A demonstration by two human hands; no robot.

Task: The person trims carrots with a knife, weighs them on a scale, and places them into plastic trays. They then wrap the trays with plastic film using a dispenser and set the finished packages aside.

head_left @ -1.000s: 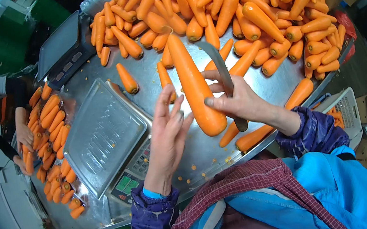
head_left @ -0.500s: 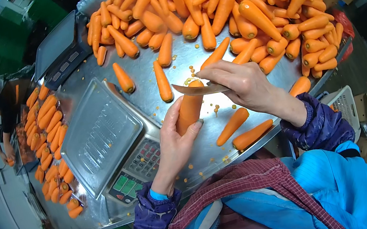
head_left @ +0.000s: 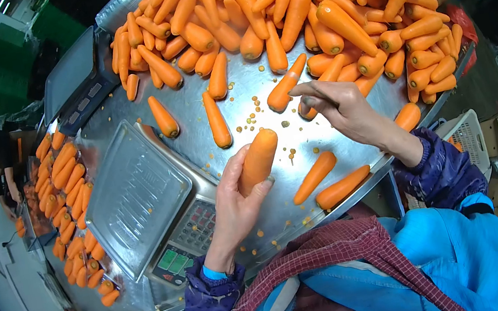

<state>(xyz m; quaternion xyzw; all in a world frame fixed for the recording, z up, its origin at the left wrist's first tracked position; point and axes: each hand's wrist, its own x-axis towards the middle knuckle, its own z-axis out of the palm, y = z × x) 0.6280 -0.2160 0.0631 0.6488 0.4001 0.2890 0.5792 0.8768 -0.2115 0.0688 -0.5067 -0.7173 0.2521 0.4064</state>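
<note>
My left hand [head_left: 230,201] is wrapped round a thick carrot [head_left: 259,159], whose upper end points away from me over the steel table. To its right, my right hand [head_left: 351,115] is closed on a knife [head_left: 323,92]. The knife is turned nearly edge-on, so little of its blade shows. Just beyond those fingers lies a loose carrot [head_left: 288,85]. Small trimmed carrot bits [head_left: 251,119] are scattered on the metal between the two hands and the pile. Two more carrots [head_left: 315,177] lie to the right of my left hand.
A large carrot pile [head_left: 277,9] covers the table's far side. At left stands a weighing scale [head_left: 140,193], with another scale [head_left: 74,73] behind it. Packed carrots [head_left: 69,205] line the left edge. A white basket [head_left: 469,141] stands at right. Another person's hand [head_left: 12,188] shows far left.
My right hand has drawn the knife away from the carrot's end, towards the right, and turned it. My left hand keeps its hold on the carrot.
</note>
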